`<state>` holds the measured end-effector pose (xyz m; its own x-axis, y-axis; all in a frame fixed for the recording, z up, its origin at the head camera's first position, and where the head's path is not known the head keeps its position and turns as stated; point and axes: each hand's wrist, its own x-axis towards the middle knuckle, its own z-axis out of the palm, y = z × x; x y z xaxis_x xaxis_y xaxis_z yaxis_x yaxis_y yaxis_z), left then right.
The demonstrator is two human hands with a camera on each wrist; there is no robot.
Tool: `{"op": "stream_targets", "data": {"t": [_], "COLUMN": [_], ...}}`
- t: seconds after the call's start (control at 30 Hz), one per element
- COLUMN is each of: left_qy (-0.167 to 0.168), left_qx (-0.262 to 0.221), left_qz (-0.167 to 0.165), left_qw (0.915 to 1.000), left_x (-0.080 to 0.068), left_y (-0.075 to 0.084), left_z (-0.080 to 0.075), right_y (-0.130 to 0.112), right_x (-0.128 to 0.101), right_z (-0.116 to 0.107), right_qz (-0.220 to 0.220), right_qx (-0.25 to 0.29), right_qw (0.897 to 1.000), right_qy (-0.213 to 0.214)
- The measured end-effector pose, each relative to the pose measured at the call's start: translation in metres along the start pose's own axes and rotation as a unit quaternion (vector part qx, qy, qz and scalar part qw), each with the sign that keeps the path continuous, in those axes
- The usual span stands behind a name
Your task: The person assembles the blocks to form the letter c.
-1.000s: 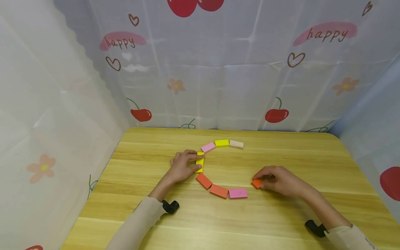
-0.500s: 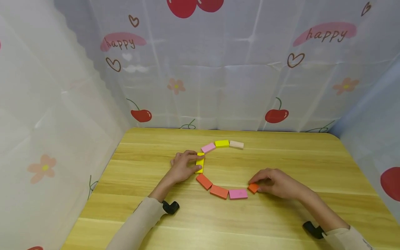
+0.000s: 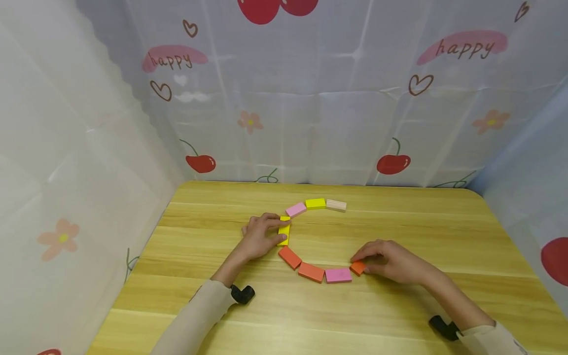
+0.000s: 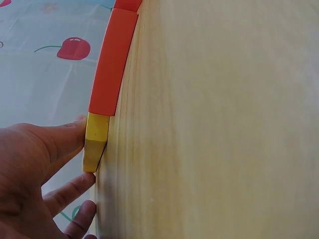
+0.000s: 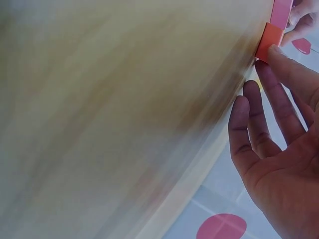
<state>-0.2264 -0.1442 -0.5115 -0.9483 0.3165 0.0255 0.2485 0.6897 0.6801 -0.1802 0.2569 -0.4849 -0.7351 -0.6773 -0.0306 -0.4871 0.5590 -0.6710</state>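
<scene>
Flat coloured blocks lie in a curved row on the wooden table (image 3: 399, 217). My left hand (image 3: 277, 229) pinches the yellow block (image 3: 284, 234) between forefinger and thumb; in the left wrist view this yellow block (image 4: 95, 144) butts against an orange block (image 4: 112, 64). My right hand (image 3: 361, 263) pinches a small orange block (image 3: 357, 267) at the right end of the pink block (image 3: 338, 275). In the right wrist view its fingertips (image 5: 279, 55) sit on the orange block (image 5: 269, 42) beside the pink block (image 5: 281, 12).
The row also holds two orange blocks (image 3: 290, 257) (image 3: 310, 271) near me and a pink (image 3: 295, 209), a yellow-green (image 3: 315, 203) and a pale wooden block (image 3: 336, 205) farther back. Cherry-print sheets (image 3: 284, 98) wall the table on three sides.
My right hand has slid the small orange block left and slightly toward me, up against the pink block's right end. The left hand and yellow block have stayed put.
</scene>
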Motion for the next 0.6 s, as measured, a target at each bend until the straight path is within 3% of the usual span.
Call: {"op": "stream_targets", "data": {"t": [0.6], "left_qy": [-0.002], "left_qx": [0.005], "left_qz": [-0.009], "left_qw": [0.9999], "left_x": [-0.0001], "left_y": [0.0018], "left_z": [0.0002], "right_y": [0.0001], "right_x": [0.0016], "right_z": [0.0013], "right_qz": [-0.018], "right_qx": [0.013], "right_qw": [1.0], "right_qy": [-0.003]}}
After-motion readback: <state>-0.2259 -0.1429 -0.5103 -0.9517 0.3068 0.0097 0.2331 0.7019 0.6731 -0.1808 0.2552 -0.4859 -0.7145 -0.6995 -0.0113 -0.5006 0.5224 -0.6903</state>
